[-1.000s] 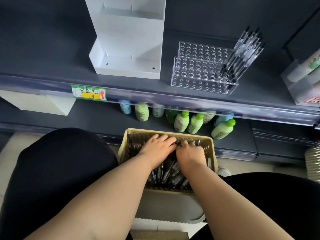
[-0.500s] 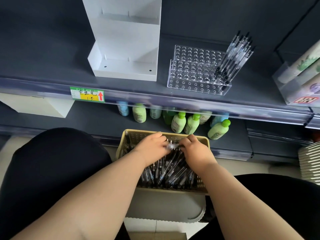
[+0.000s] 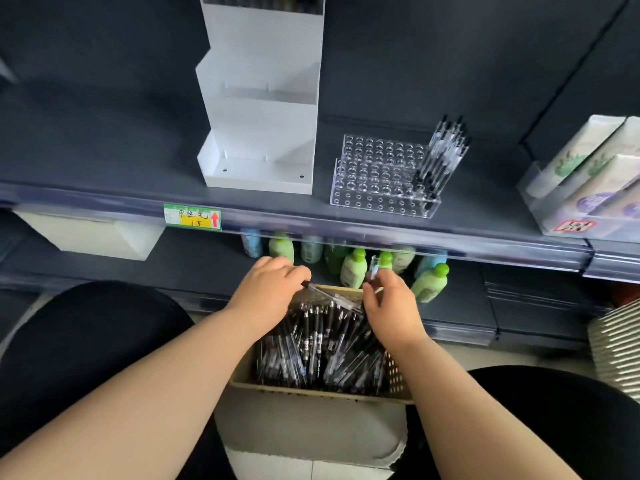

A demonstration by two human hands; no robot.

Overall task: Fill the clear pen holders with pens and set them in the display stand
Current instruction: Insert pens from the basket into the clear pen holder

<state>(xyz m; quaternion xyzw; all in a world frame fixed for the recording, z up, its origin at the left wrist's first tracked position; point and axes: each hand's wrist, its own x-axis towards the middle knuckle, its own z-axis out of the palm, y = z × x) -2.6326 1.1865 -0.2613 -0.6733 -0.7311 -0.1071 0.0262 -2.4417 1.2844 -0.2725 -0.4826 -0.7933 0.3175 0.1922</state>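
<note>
So, both hands were in the pen basket

Left hand [image 3: 268, 289] had its fingers curled, pinching a clear black-tipped pen [image 3: 329, 296] flat over the loose pens [image 3: 311, 344]. Right hand [image 3: 391, 304] pinched another pen [image 3: 374, 270] upright. Both sat over a beige perforated plastic basket [image 3: 311, 391]. Up on the dark shelf [image 3: 104, 150], the clear pen holder [image 3: 374, 178], a grid of round holes, held standing pens [image 3: 445, 150] at its right end, beside the white stepped display stand [image 3: 263, 133]. The green-and-yellow price tag [image 3: 192, 217] read "1.5" with a red arrow.
</note>
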